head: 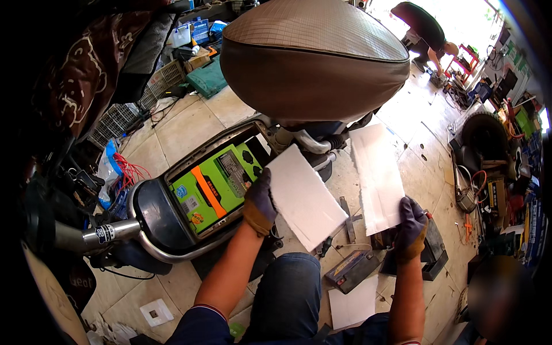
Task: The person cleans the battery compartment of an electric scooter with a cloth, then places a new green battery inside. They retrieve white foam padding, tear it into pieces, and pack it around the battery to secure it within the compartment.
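My left hand [260,203], in a purple and tan work glove, grips a white foam sheet [307,196] by its left edge. In my gloved right hand [410,229] is a second, longer white foam sheet [377,177], held by its lower right corner. The two sheets are apart, with torn-looking edges. Left of my left hand, a green battery [209,187] with an orange strap sits in the open compartment of a scooter [166,211]. The scooter's brown seat [310,64] is tipped up beyond it.
On the tiled floor lie a dark battery [352,269], another white sheet [355,302] and a flat metal bar [348,220]. Red wires [129,170] lie left of the scooter. Tools and a tyre [485,138] crowd the right wall. A person [431,47] bends down at the back.
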`<act>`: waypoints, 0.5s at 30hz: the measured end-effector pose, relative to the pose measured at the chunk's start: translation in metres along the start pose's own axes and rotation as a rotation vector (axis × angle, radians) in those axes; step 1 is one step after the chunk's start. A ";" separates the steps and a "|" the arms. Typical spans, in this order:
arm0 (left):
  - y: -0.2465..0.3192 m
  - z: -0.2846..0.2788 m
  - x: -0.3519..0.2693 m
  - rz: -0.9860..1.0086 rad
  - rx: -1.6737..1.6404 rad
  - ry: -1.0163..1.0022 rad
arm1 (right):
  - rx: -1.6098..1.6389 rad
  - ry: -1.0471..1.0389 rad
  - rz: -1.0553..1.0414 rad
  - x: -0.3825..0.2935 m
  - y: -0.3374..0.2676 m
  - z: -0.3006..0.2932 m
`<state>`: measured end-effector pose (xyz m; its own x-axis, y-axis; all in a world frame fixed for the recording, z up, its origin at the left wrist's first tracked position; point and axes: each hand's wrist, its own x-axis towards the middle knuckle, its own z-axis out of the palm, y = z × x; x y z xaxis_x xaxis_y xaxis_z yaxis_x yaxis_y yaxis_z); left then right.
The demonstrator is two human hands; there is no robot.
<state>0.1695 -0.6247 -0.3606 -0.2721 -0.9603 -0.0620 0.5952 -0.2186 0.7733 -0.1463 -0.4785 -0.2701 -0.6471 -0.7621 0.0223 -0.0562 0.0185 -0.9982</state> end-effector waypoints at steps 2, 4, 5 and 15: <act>0.004 -0.012 0.011 -0.033 -0.026 0.136 | 0.072 -0.061 0.039 -0.002 0.003 0.005; 0.007 -0.006 0.011 -0.037 -0.055 0.138 | 0.024 -0.167 0.036 -0.011 -0.007 0.022; 0.009 -0.001 0.010 -0.039 -0.069 0.139 | -0.016 -0.226 0.023 -0.014 -0.008 0.032; 0.001 0.049 -0.003 -0.054 -0.283 0.084 | -0.139 -0.259 -0.001 -0.019 0.023 0.064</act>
<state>0.1338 -0.6135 -0.3291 -0.2526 -0.9543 -0.1598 0.7718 -0.2983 0.5615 -0.0862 -0.5050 -0.2972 -0.4323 -0.9017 -0.0090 -0.1724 0.0925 -0.9807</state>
